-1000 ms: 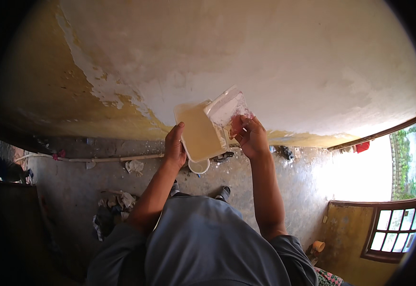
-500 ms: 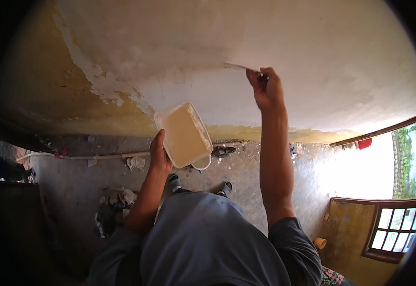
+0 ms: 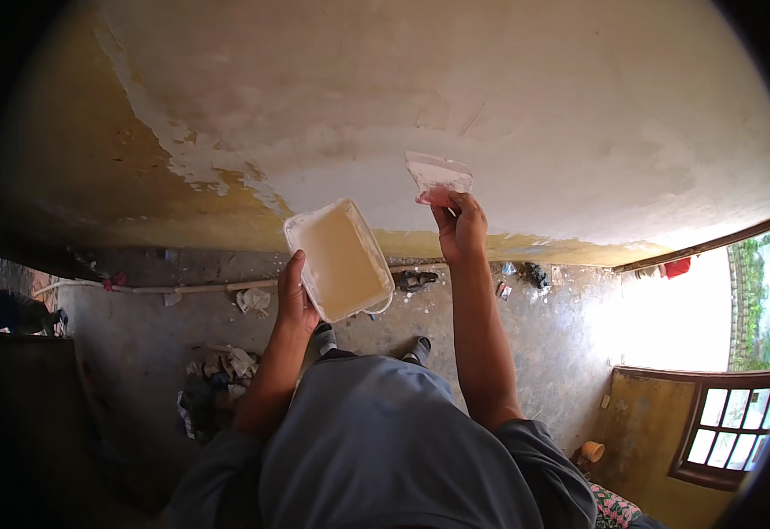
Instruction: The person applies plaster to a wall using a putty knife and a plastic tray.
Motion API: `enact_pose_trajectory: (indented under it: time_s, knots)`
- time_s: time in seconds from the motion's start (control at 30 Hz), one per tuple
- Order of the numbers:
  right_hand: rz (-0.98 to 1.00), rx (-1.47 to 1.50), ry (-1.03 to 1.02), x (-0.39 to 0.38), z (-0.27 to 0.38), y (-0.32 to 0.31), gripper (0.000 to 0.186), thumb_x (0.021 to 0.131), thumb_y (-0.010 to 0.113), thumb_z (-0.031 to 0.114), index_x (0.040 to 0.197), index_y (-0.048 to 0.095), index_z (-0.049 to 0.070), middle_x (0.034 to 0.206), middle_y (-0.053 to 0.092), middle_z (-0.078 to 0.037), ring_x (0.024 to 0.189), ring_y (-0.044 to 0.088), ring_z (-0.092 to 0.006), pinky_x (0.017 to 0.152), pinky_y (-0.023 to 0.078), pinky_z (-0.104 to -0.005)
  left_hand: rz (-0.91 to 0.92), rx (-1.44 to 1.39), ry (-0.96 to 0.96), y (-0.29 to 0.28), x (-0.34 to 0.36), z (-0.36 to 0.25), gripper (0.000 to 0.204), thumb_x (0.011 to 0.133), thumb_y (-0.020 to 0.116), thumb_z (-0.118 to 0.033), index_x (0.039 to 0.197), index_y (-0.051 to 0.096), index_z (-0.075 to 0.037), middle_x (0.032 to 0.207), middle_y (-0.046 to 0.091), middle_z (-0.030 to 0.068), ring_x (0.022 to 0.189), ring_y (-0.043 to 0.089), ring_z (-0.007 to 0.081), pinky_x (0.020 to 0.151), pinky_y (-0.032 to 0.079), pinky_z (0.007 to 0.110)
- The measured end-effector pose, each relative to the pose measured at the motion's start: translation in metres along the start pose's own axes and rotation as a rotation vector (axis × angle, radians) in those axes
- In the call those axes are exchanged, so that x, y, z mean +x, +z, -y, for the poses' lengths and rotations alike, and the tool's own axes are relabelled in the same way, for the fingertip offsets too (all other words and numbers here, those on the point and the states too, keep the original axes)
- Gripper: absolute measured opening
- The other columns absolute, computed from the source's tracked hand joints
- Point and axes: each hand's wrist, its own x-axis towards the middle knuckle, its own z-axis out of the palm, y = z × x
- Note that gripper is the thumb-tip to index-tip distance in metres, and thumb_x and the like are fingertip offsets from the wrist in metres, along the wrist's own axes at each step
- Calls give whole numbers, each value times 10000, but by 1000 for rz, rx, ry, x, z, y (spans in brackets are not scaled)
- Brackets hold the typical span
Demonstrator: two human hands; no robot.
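My left hand (image 3: pixel 293 295) grips a rectangular plastic tub (image 3: pixel 343 257) by its near left side, thumb over the rim. Pale cream paste fills part of it, and white smears coat its inner walls. In my right hand (image 3: pixel 463 227) is a putty scraper (image 3: pixel 440 176), pinched at its reddish lower part. White paste covers the broad blade, which points up and away from me. Beyond both hands rises the wall (image 3: pixel 570 132), largely coated white. Fresh stroke marks show on it just above the scraper. Whether the blade touches the wall I cannot tell.
Bare yellow wall (image 3: pixel 76 167) with a ragged coating edge lies to the left. A long pole (image 3: pixel 200 289) runs along the floor at the wall's foot. Crumpled rubbish (image 3: pixel 217 379) lies at my left. To the right are a bright doorway and a paned window (image 3: pixel 733 432).
My right hand has come down and left from the wall, and the scraper has turned so its broad face shows. The tub has shifted slightly nearer, covering more of a white container below.
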Motion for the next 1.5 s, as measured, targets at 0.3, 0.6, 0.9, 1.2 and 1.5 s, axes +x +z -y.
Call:
enact_pose_trajectory:
  time_s: [0.3,0.6,0.9,1.2,1.5]
  knots:
    - [128,24,-174,16,117,87,144,926,475,8,842,553,-78,935,641,-211,923,686,-304,890,619,-343,39,-55,-21,-9,-4,0,545,932,637,-342,1317,495,17,1208,623,149,1088,646,265,909,564,415]
    - [187,-56,-191,-16,168,92,113,902,534,30,882,594,-64,871,651,-170,767,687,-240,660,632,-241,-17,-10,-10,-17,-3,5,550,937,623,-345,1321,488,25,1213,620,157,1083,650,270,907,565,413]
    - [-342,-1483,-785,4,41,96,371,908,544,144,1203,572,-79,995,608,-254,774,665,-408,675,560,-454,-10,-44,-51,-20,-3,4,553,947,605,-327,1348,460,25,1250,596,171,1125,628,283,909,564,418]
    - [-458,-1410,-769,-18,63,60,303,883,520,172,1055,668,-30,875,635,-208,757,650,-390,715,526,-498,-47,-26,-33,-26,-12,-7,586,947,590,-368,1379,438,-3,1284,580,171,1161,604,312,964,530,453]
    - [-89,-1357,-1056,-13,-20,102,303,905,566,124,1156,618,-38,964,627,-191,811,671,-344,663,564,-422,-56,-41,-150,-25,-7,-7,590,951,579,-378,1390,435,-11,1288,583,157,1157,607,303,961,530,449]
